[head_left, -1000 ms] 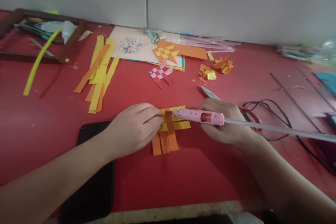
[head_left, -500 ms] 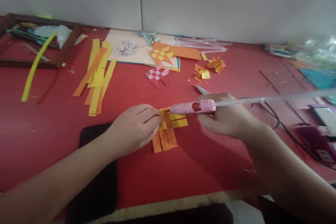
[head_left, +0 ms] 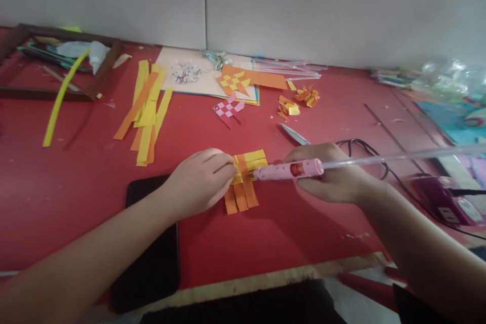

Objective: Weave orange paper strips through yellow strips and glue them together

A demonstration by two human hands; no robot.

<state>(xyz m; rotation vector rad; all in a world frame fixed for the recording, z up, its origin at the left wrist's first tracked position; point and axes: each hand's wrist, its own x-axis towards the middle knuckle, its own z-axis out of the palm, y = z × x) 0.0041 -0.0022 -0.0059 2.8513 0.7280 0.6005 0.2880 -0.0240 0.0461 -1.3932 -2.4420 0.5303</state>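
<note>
A small weave of orange and yellow paper strips (head_left: 246,192) lies flat on the red table, its strip ends loose to the right and at the bottom. My left hand (head_left: 207,179) is closed, with its fingertips pinching the weave's left edge; that edge is hidden under them. In my right hand (head_left: 328,172) is a pink glue gun (head_left: 284,170), held sideways. Its nozzle is at the middle of the weave, over an orange strip; whether it touches the paper I cannot tell. From its back end a long clear glue stick (head_left: 383,157) runs out to the right.
Scissors (head_left: 294,134) lie just beyond my right hand. A black phone-like slab (head_left: 155,263) sits under my left forearm. Farther back are loose paper strips (head_left: 146,116), a pink woven paper fish (head_left: 228,109), paper scraps (head_left: 290,107) and a wooden tray (head_left: 102,71). A cable (head_left: 398,182) runs right.
The glue gun's nozzle has gone from the weave's top edge down to its middle. Two yellow strip ends show more fully above it. My left hand keeps its place; the view has shifted slightly.
</note>
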